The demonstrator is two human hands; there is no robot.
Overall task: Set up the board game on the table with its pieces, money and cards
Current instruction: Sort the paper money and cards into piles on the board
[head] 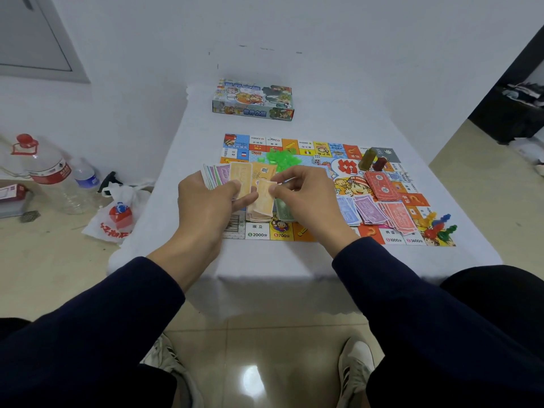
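Low in the frame, dark sleeves reach over the white-covered desk (265,266) to the game board (338,198) at centre, whose near edge reads "2000", "700", "1000" and "3600"; "DA XIONG" sits by a cartoon face mid-board. The left hand (206,201) grips a fanned stack of paper money (226,175), purple and orange notes showing, the rest hidden behind the fingers. The right hand (303,195) pinches a single orange note (263,191) over an orange pile (259,213) on the board. Right of centre lie blue, purple and red notes (379,212), red cards (381,185) and coloured pawns (438,226). Further up are green houses (282,157), a die (316,159) and the game box (253,100), its lettering too blurred to read.
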